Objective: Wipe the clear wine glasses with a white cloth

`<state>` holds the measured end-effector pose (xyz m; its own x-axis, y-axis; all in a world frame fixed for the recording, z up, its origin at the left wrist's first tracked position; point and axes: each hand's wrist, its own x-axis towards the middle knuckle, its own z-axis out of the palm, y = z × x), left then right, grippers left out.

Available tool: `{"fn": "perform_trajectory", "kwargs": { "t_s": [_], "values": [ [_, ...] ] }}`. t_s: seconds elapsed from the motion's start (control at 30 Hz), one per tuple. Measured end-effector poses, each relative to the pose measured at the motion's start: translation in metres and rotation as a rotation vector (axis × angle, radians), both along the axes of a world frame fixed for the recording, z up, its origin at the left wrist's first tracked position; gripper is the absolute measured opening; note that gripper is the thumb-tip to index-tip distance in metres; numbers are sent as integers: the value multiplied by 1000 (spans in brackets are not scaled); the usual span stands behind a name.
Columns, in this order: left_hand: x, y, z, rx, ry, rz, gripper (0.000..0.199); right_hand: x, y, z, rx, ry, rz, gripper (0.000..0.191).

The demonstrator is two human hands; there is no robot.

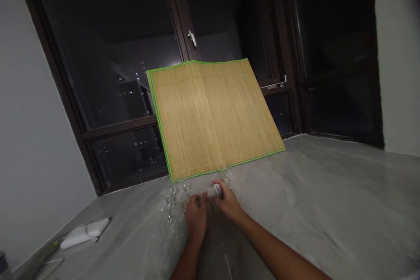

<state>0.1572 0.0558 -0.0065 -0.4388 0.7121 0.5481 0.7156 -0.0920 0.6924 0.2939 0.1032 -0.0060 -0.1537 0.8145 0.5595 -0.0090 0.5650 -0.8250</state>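
From where I'm standing, a person is working with both bare hands over a broad grey surface (295,210) with a soft, cloudy sheen. The right hand (229,203) is pinching a small, clear, rounded object with a whitish end (215,191) between thumb and fingers, holding it just above the surface, towards the far edge. The left hand (196,216) is sitting right beside it, its fingers curling and its thumb reaching the object's left end — whether it is gripping anything I cannot tell.

Just left of the left hand, a loose scatter of small, clear, glinting pieces (170,201) is lying towards the far edge; their exact shape is too small to make out. Beyond the hands, a tan, slatted mat with bright green edging (216,118) is standing tilted back against a dark-framed window (108,133), its lower edge resting near the surface's far edge.

Over by the left edge, well apart from the hands, a long white block (78,237) is lying — a pale cord (52,261) is looping nearby, towards the near left corner.
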Motion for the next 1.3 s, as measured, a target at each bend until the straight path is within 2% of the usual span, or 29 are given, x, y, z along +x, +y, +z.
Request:
{"fn": "perform_trajectory", "kwargs": {
  "t_s": [0.13, 0.23, 0.33, 0.43, 0.53, 0.63, 0.87, 1.03, 1.2, 1.3],
  "values": [
    [2, -3, 2, -3, 6, -12, 45, 1, 5, -1, -56, 101, 111, 45],
    [5, -5, 3, 6, -14, -56, 45, 2, 6, 0, -68, 136, 112, 41],
    [5, -5, 3, -12, -4, -87, 46, 1, 4, -1, -35, 87, -4, 39],
    [5, -4, 3, -4, 20, -99, 45, 0, 2, -2, -8, 27, -150, 51],
    [6, -3, 4, 11, 27, -103, 43, -1, 2, -2, 85, 17, -267, 63],
    [8, -2, 4, 30, 41, -102, 42, 1, 3, 1, 178, -27, -333, 62],
    [7, -1, 2, 78, -20, -84, 40, 5, -2, 6, 148, -140, -234, 49],
    [3, 1, 0, 21, -87, -66, 48, 3, -4, 5, 118, -183, -101, 61],
    [-1, 0, -2, -28, -170, -27, 55, 7, -3, 2, 40, -231, 59, 65],
    [-2, -2, -1, -31, -182, -14, 59, 10, -5, 4, 62, -268, 63, 68]
  ]
}}
